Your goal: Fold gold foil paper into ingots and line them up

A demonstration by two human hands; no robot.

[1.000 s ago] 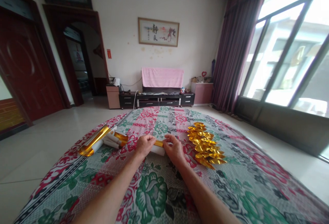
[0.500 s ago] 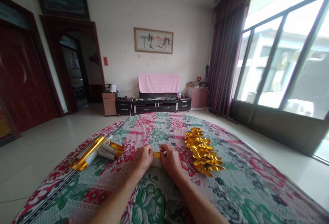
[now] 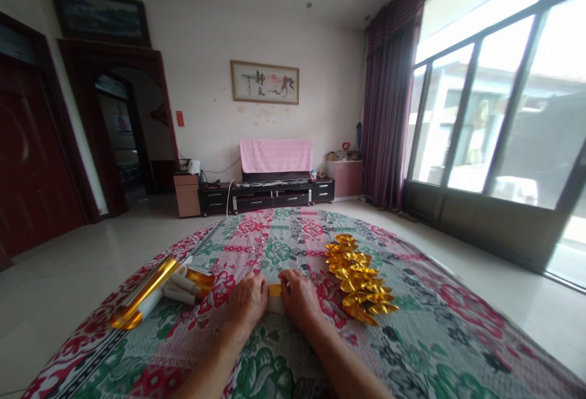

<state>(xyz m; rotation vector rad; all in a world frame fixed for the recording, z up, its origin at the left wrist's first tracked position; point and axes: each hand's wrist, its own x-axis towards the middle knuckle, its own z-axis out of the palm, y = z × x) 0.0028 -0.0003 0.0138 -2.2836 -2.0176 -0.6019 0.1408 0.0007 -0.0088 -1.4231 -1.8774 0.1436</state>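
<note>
Between my two hands lies a small sheet of gold foil paper (image 3: pixel 275 290), its white side showing toward me and a gold strip along the far edge. My left hand (image 3: pixel 249 297) pinches its left end, with the fingers curled. At the right end my right hand (image 3: pixel 298 295) grips it the same way, fingertips bent down over the edge. Both hands rest low on the patterned cloth. To the right stands a row of folded gold foil pieces (image 3: pixel 359 280), overlapping one another. On the left lie curled gold-and-white foil sheets (image 3: pixel 151 289).
A flowered cloth (image 3: pixel 416 350) covers the round-edged table. Beyond it, a low black cabinet (image 3: pixel 270 199) stands by the wall, with a pink cloth (image 3: pixel 276 155) draped over something on top. Windows (image 3: pixel 476 112) line the right side.
The camera view has tilted upward and turned slightly right, so things sit lower and farther left. My hands still hold the foil paper; their grip looks much the same.
</note>
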